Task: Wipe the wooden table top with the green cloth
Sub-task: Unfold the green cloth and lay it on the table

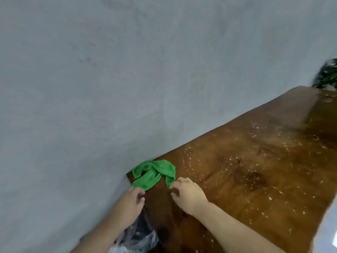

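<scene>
Green cloth (153, 172) is lying crumpled at bench (255, 179) corner, just ahead of us; right hand (187, 194) is touching its tail, left hand (133, 198) just beside. Both half-curled, pinch or not we can't tell.

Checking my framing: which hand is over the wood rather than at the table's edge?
The right hand, fingertips at the green cloth's narrow tail; the left hand sits at the table's corner edge.

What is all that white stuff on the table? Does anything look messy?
Yes. Pale specks are scattered across most of the table, like droplets or crumbs; which, I cannot tell. The cloth lies crumpled at the corner by the wall, not spread flat.
</scene>
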